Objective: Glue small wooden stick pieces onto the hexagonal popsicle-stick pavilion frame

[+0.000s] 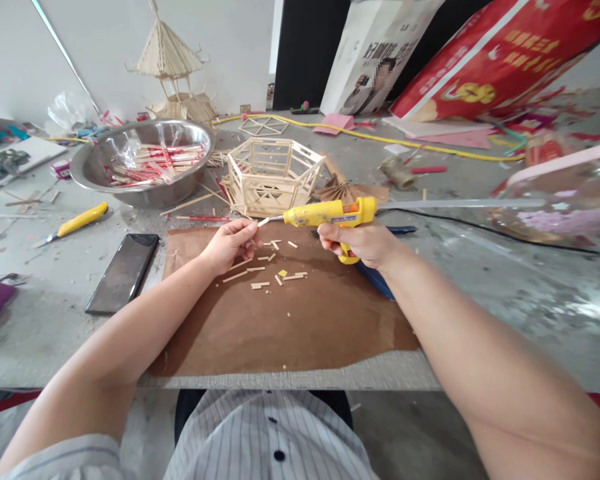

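My right hand point(365, 241) is closed round the grip of a yellow hot glue gun point(330, 213), held level with its nozzle pointing left. My left hand point(233, 241) pinches a small wooden stick piece point(263, 222) right at the nozzle tip. Both hands hover over a brown paper sheet point(290, 327) where several short cut stick pieces point(270, 270) lie scattered. Just behind stands a hexagonal stick frame model point(273, 175).
A steel bowl point(145, 160) of red-tipped sticks sits at the back left, with a stick pagoda point(173, 73) behind it. A black phone point(123, 272) and a yellow-handled knife point(75, 223) lie left of the paper. The gun's black cord point(480, 230) runs right. Red banners lean at the back right.
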`<state>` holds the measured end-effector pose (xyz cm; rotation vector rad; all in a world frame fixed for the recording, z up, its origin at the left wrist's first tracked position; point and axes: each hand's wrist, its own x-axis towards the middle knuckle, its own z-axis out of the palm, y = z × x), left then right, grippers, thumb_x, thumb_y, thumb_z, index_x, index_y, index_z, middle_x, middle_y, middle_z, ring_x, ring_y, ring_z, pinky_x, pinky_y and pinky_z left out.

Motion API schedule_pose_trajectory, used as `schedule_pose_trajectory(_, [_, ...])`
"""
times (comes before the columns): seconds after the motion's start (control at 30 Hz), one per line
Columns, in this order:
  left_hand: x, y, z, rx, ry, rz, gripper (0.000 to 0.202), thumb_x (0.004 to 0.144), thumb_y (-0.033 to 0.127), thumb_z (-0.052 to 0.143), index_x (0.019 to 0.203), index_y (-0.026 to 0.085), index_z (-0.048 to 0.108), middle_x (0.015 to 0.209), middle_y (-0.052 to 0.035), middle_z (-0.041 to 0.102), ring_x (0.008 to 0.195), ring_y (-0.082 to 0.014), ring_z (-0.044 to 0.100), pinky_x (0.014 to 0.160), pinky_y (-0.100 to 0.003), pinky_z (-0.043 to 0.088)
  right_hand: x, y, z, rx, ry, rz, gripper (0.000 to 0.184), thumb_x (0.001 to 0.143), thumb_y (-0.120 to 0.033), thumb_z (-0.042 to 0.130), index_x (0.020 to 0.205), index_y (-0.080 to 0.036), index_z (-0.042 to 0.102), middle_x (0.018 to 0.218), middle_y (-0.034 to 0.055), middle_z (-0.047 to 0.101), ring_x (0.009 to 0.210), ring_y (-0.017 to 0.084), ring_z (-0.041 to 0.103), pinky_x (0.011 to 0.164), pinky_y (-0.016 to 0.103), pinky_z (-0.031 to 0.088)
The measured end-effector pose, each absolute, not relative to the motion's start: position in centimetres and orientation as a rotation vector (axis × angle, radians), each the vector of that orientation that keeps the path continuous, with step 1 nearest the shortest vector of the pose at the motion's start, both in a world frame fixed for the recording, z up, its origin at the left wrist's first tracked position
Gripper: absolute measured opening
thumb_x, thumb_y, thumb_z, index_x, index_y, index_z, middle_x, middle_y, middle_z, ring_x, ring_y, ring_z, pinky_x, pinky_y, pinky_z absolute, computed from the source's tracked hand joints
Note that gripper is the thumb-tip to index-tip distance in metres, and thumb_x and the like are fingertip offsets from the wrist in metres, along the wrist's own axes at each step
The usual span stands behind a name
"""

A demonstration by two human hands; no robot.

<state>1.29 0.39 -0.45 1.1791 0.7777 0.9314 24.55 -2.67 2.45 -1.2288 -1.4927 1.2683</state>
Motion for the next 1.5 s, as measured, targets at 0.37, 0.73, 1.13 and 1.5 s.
schedule_pose_trajectory(0.37, [1.37, 0.4, -0.39, 1.188, 0.797, 0.927, 0.03, 0.068, 0.041, 0.068, 0.074, 0.015, 0.054, 0.059, 0.0021, 0.06, 0.039, -0.0053, 0.048, 0.036, -0.017, 0.034, 24.56, -2.6, 2.37, -1.246, -1.493, 1.281, 0.048, 0.052, -0.062, 0.07, 0.055, -0.019, 0.049, 0.049, -0.0019, 0.048, 0.037, 0.004, 0.037, 0.031, 0.02, 0.026])
schedule_pose_trajectory(0.73, [1.26, 0.52, -0.61, 1.204, 0.784, 0.925, 0.031, 0.069, 0.042, 0.067, 0.075, 0.015, 0.053, 0.061, 0.0025, 0.06, 0.04, -0.0048, 0.049, 0.037, -0.017, 0.035, 24.55, -2.61, 2.42, -1.262, -1.495, 1.261, 0.047, 0.052, -0.061, 0.07, 0.055, -0.019, 0.049, 0.049, -0.0013, 0.049, 0.037, 0.005, 0.038, 0.032, 0.02, 0.027])
schedule_pose_trajectory(1.13, [1.25, 0.54, -0.66, 1.217, 0.769, 0.922, 0.03, 0.069, 0.042, 0.066, 0.075, 0.015, 0.054, 0.06, 0.0022, 0.06, 0.04, -0.0052, 0.049, 0.037, -0.018, 0.035, 24.7, -2.47, 2.23, -1.274, -1.478, 1.253, 0.046, 0.053, -0.06, 0.069, 0.056, -0.019, 0.05, 0.05, -0.0012, 0.049, 0.038, 0.005, 0.038, 0.032, 0.021, 0.028])
schedule_pose_trajectory(1.5, [1.31, 0.57, -0.66, 1.214, 0.769, 0.912, 0.031, 0.069, 0.043, 0.066, 0.075, 0.015, 0.054, 0.06, 0.0023, 0.06, 0.04, -0.0053, 0.049, 0.037, -0.018, 0.034, 24.55, -2.55, 2.49, -1.273, -1.472, 1.263, 0.048, 0.05, -0.062, 0.07, 0.054, -0.019, 0.049, 0.048, -0.0014, 0.048, 0.037, 0.005, 0.039, 0.031, 0.021, 0.027])
